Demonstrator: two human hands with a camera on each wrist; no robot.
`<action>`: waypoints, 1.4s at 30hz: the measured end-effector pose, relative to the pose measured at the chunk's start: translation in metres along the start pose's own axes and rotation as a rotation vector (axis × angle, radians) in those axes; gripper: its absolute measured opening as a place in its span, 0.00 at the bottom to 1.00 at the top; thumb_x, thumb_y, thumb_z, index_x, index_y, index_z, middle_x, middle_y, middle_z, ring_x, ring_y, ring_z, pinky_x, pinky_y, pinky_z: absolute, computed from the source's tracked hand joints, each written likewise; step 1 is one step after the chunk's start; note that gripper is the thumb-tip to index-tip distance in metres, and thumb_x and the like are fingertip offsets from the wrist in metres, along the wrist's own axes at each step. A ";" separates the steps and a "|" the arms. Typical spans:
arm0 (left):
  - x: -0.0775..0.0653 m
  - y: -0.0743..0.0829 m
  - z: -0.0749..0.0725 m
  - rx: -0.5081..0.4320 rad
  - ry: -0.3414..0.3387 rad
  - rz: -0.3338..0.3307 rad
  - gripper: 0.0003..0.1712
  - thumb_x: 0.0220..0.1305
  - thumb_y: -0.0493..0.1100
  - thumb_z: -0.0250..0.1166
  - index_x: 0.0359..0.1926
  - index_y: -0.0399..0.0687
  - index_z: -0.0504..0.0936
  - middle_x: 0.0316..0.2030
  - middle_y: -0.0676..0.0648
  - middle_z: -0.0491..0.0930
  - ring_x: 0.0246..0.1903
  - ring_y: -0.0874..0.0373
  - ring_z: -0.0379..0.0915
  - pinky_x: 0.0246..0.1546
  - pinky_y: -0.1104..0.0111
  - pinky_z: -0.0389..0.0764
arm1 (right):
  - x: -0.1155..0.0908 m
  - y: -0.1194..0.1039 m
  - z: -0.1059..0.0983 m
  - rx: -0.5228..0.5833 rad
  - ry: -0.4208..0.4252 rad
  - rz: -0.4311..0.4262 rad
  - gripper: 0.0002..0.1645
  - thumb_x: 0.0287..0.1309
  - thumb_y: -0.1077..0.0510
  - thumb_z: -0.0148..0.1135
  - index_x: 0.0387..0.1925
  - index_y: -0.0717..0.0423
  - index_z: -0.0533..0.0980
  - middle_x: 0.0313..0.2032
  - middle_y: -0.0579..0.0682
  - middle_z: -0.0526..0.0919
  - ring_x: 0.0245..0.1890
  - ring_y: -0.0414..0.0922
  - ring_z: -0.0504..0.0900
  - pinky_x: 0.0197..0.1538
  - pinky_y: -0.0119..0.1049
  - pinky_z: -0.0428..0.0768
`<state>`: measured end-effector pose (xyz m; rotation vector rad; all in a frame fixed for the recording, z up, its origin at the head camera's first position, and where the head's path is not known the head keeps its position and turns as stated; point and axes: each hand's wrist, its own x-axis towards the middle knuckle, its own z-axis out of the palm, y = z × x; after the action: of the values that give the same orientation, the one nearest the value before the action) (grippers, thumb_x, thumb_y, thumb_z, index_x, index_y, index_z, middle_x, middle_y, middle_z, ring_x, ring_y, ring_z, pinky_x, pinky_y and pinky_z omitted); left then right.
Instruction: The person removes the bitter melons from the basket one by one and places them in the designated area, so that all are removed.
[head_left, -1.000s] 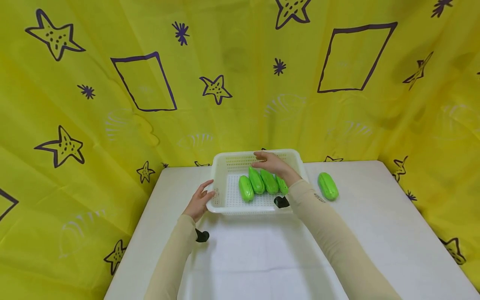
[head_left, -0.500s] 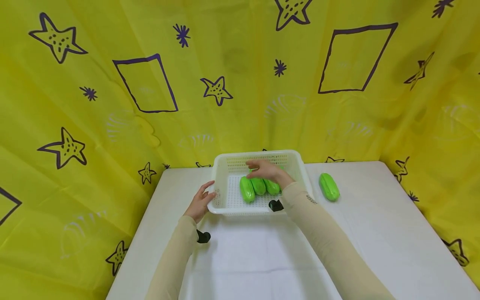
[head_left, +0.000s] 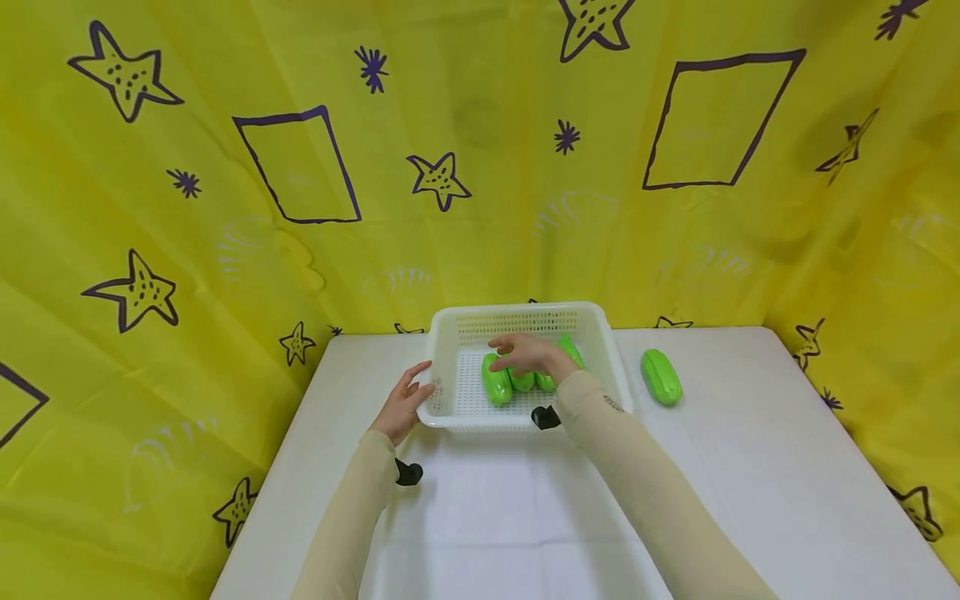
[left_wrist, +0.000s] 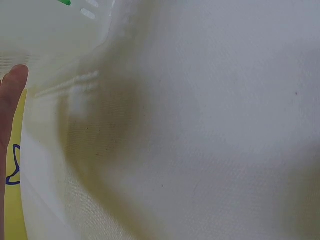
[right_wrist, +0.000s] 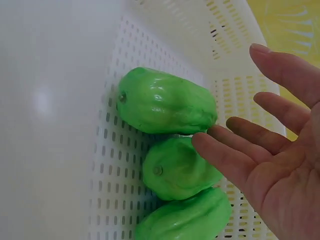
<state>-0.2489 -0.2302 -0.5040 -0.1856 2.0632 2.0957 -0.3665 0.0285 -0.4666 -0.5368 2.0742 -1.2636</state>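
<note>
A white perforated plastic basket (head_left: 465, 422) holds several green, oblong, ribbed fruits, like papayas. My left hand (head_left: 399, 410) is at the basket's left side, thumb and fingers apart, tips at the rim. In the left wrist view a straight finger (left_wrist: 12, 97) overlaps the basket's pale wall (left_wrist: 60, 35). Over the fruits hovers my right hand (head_left: 527, 354), hiding part of them. The right wrist view shows its fingers spread and nothing held, one fingertip near the gap between the leftmost papaya-like fruit (right_wrist: 167, 102) and its neighbour (right_wrist: 180, 167).
Another green papaya-like fruit (head_left: 662, 377) lies on the white table (head_left: 750, 467), right of the basket. A yellow patterned curtain (head_left: 495, 250) rises behind the table and along both sides. The basket stands close to the back edge.
My right hand has moved left and down over the fruits, and the fruit at the right of the row now shows behind the wrist. The left hand stays at the rim.
</note>
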 end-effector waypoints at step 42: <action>0.017 -0.019 -0.007 -0.003 0.027 0.007 0.31 0.71 0.44 0.60 0.71 0.63 0.63 0.64 0.37 0.68 0.56 0.45 0.71 0.46 0.58 0.80 | 0.016 0.000 0.007 0.116 0.007 0.107 0.37 0.63 0.61 0.63 0.70 0.64 0.60 0.70 0.61 0.61 0.69 0.57 0.62 0.62 0.53 0.70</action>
<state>-0.2614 -0.2362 -0.5261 -0.2087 2.0791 2.1111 -0.3729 0.0139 -0.4737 -0.3645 1.9925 -1.3148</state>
